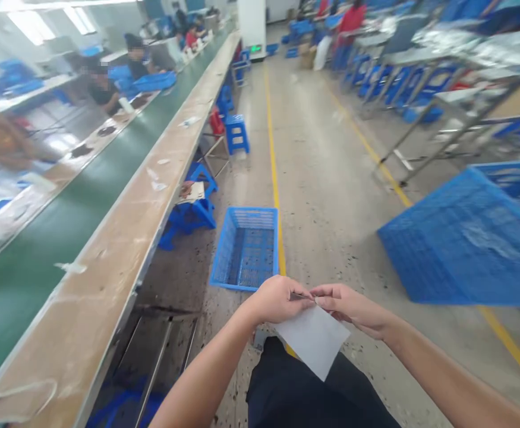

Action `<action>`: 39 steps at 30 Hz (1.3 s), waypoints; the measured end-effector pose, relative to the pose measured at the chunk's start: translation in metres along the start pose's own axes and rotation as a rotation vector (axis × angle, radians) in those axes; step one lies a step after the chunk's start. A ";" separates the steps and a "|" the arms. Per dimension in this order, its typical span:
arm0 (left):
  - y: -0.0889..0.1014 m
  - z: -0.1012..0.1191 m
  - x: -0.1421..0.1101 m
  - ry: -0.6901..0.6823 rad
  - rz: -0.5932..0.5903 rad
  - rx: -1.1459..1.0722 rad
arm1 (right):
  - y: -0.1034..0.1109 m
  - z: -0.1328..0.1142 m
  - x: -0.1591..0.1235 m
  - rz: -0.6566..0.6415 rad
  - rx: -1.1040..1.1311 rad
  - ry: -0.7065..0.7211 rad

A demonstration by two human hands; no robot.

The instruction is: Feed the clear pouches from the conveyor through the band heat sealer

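A white sheet of paper (pixel 315 339) hangs at a slant in front of my dark trousers, one corner up at my fingertips. My left hand (pixel 280 300) pinches the sheet near that corner, thumb against fingers. Meeting it tip to tip, my right hand (pixel 353 306) is closed on the same corner. Whether something small sits between the fingertips is hidden. Just beyond my hands, a blue plastic basket (pixel 244 279) stands on the floor with nothing visible inside.
Along the left runs a green conveyor belt (pixel 121 172) with a wooden ledge (pixel 153 184). Blue stools (pixel 237 134) stand beneath and beside it. A large blue crate (pixel 460 238) is at the right, near a metal-framed table (pixel 447 113). People sit across the belt.
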State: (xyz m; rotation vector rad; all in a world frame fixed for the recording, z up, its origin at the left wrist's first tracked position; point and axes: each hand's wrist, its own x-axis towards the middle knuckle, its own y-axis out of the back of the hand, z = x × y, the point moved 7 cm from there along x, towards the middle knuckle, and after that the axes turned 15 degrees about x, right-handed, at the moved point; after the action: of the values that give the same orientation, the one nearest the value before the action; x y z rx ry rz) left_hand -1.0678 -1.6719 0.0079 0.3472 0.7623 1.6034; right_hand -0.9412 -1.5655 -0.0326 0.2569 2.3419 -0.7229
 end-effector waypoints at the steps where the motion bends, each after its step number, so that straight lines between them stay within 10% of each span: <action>1: -0.006 0.024 0.012 -0.081 -0.033 0.028 | 0.012 -0.001 -0.021 -0.006 0.051 -0.010; 6: -0.060 0.136 0.066 -0.324 -0.170 0.044 | 0.090 0.004 -0.123 0.070 0.248 0.143; 17: -0.196 0.319 0.183 -0.375 -0.334 -0.005 | 0.267 0.028 -0.319 0.564 0.272 0.467; 29: -0.263 0.426 0.360 -0.706 -0.497 0.047 | 0.425 0.002 -0.373 0.639 0.646 0.435; 39: -0.333 0.500 0.526 -0.433 -0.815 -0.156 | 0.551 -0.037 -0.432 1.071 0.568 0.686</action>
State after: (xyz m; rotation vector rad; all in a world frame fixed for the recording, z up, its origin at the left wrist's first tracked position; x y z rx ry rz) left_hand -0.6048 -1.0234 0.0546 0.2136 0.3589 0.7692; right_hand -0.4347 -1.0857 0.0344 2.0666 2.0060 -0.7517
